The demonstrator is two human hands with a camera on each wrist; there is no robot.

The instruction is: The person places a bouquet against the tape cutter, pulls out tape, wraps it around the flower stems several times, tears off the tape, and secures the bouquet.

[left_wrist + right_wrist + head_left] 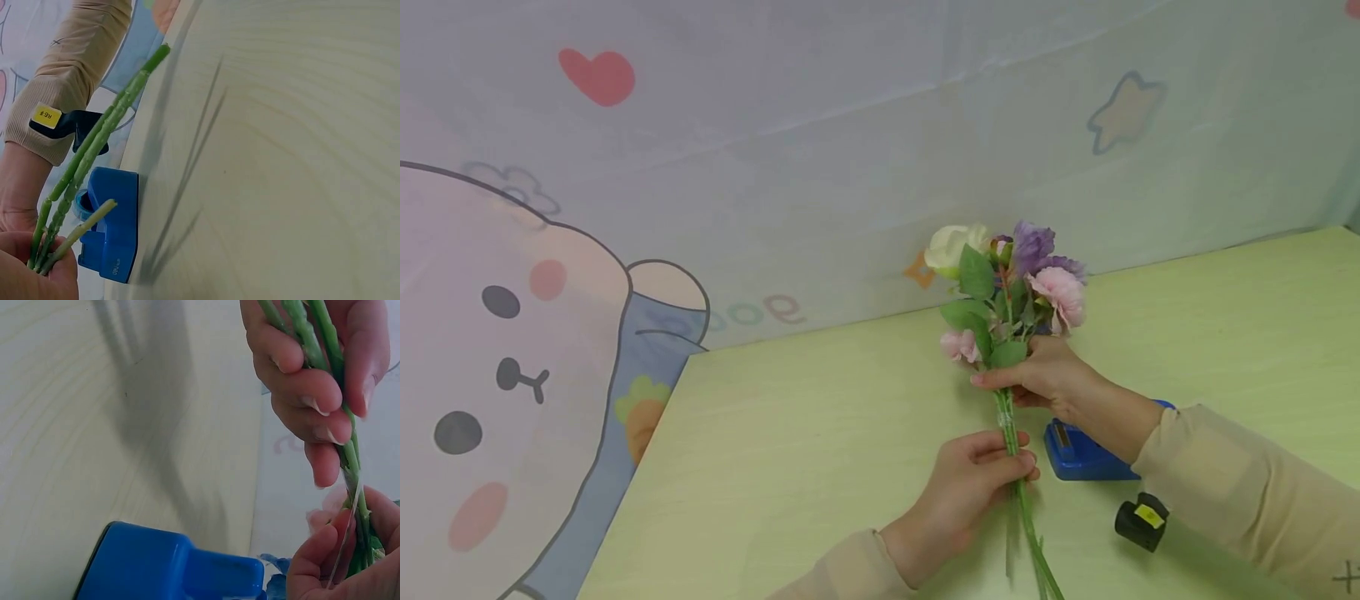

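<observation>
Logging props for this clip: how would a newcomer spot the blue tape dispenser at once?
Start at the pale green table, then find the right hand holding the flower bunch. Under that wrist sits the tape dispenser, the only solid blue block there.

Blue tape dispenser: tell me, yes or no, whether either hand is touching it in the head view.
No: the blue tape dispenser sits on the table while the left hand and right hand both hold the flower stems.
</observation>
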